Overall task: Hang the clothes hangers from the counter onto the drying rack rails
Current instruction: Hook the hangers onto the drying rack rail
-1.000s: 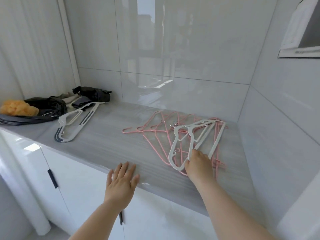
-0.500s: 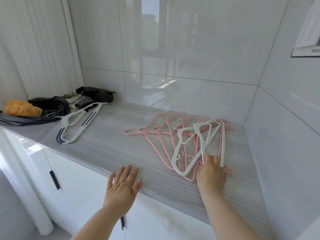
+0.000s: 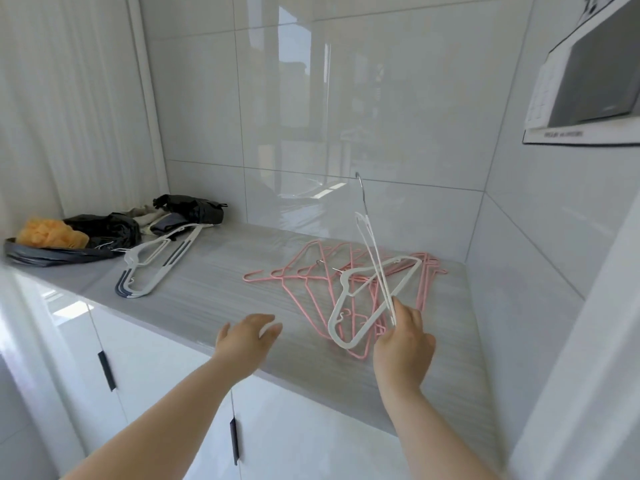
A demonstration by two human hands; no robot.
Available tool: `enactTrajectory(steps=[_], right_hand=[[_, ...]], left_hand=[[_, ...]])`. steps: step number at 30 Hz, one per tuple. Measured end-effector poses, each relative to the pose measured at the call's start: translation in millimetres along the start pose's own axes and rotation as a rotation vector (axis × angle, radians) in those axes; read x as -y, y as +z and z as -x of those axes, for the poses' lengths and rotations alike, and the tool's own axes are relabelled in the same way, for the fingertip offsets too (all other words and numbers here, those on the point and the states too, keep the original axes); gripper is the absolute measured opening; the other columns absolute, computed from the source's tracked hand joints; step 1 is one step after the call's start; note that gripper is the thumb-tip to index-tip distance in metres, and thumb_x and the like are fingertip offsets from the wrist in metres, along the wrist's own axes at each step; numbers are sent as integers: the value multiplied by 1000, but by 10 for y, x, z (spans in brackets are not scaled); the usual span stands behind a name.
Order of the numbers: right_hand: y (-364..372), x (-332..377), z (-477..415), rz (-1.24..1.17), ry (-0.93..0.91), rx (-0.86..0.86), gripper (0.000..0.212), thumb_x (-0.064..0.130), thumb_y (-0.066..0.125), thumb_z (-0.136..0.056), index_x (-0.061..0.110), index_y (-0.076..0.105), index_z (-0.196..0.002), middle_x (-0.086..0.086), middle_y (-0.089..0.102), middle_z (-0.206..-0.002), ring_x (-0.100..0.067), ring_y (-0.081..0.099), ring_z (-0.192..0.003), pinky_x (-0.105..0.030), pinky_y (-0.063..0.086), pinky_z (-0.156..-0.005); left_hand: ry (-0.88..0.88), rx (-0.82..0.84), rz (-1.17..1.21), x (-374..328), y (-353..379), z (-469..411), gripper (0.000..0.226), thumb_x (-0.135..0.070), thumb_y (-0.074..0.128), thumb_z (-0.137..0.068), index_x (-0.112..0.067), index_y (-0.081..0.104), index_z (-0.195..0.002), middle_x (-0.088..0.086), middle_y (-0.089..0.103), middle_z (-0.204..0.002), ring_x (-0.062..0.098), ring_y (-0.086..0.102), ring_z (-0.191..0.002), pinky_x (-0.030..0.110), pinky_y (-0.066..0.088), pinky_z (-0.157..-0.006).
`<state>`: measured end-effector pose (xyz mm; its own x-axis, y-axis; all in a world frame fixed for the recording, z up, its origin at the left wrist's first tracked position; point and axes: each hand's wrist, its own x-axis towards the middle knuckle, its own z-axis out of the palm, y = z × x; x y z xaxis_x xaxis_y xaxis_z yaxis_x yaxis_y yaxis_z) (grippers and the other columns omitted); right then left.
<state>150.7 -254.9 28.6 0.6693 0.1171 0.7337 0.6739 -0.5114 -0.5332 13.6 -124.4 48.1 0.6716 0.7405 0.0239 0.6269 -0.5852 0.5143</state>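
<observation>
Head view: right hand [image 3: 403, 341] pinches the bottom end of a white hanger [image 3: 375, 263] and holds it steeply tilted, metal hook topmost, over the near right part of the pink hanger pile [image 3: 298, 282]. The hanger shows nearly edge-on, so whether it is one or two I can't tell. Left hand [image 3: 247, 337] is left of the pile at the front edge of the counter [image 3: 207, 299], fingers loose and spread, holding nothing; touching the surface or just above it, can't tell. A second white hanger [image 3: 341, 296] lies flat on top of the pile, just beside the right hand. Well left of the pile is a grey-and-white hanger bundle [image 3: 156, 265], and further left a black bag [image 3: 100, 230] with something orange [image 3: 48, 233]. No drying rack is in view. Step looks like pickup, the first hanger or hangers just clear of the pile, with most of the task left. Next move probably needs the hook kept clear of the pink wires so nothing drags along, then a turn away to find the rail and hook the hanger over it. The left hand is free to gather more.
</observation>
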Motion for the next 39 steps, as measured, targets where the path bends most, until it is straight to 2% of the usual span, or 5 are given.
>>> enactTrajectory(steps=[9,19,25,35,39], right_hand=[[3,604,444,-242,-375,-22,51,0,30,-63,9,67,-96,-2,66,-76,-13,55,-71,-22,36,-60],[-171,1575,1197,-457,-898,241,53,34,45,-67,13,45,-116,4,44,-109,-11,46,-93,-25,32,-80],[-475,2526,1663,-712,-1017,281,31,39,33,-92,21,45,-114,3,45,-117,-13,53,-91,-27,31,-86],[-1529,4433,2387,-774,-1063,374,43,4,74,-58,3,63,-100,-18,67,-98,-38,65,-84,-49,50,-78],[-2159,4960,3054,-880,-1244,592,9,4,64,-75,6,69,-82,-9,70,-77,-33,66,-74,-41,47,-81]], left_hand=[[-20,-54,616,-553,-627,59,54,-38,49,-91,-11,38,-137,6,53,-129,23,50,-120,26,37,-92],[-187,-437,936,343,-1357,884,17,-4,42,-95,-9,47,-110,1,60,-81,11,59,-61,17,49,-50],[-268,-662,786,1188,-2020,2031,9,-3,47,-92,-11,51,-95,-3,62,-76,4,62,-49,17,49,-51],[-490,-784,357,1946,-2637,4882,23,-3,51,-89,-20,56,-75,-9,63,-56,0,55,-37,11,41,-42],[-639,-844,186,2054,-2752,6014,22,-7,51,-90,-21,54,-74,-5,62,-65,-1,53,-38,13,39,-43]])
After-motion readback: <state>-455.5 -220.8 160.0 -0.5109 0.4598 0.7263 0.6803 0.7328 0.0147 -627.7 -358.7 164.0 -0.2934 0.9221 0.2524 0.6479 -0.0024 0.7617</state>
